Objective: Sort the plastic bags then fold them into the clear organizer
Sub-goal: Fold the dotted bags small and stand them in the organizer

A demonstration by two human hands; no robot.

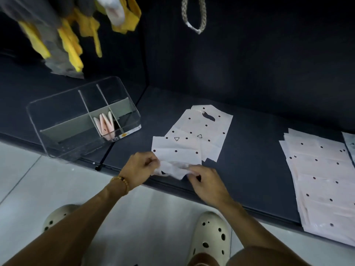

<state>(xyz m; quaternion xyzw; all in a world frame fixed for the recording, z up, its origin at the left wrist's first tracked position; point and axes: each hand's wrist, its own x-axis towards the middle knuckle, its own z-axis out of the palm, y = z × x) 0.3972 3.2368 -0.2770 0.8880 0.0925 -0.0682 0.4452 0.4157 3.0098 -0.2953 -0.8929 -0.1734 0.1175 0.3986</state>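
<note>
A pale pink plastic bag with black dots (197, 135) lies flat on the dark shelf (249, 169), its near end folded up. My left hand (141, 167) pinches the left corner of that folded end, and my right hand (203, 179) pinches the right corner at the shelf's front edge. To the left stands the clear organizer (57, 120), tilted, with dividers. Several folded pink bags (104, 124) stand in its middle compartment. A stack of flat dotted pink bags (324, 185) lies at the right.
Yellow and grey bags (67, 39) hang at the top left, beside a braided rope loop (194, 16). A dark back wall closes the shelf. Below the shelf edge lies a light tiled floor with my two cream clogs (211, 237).
</note>
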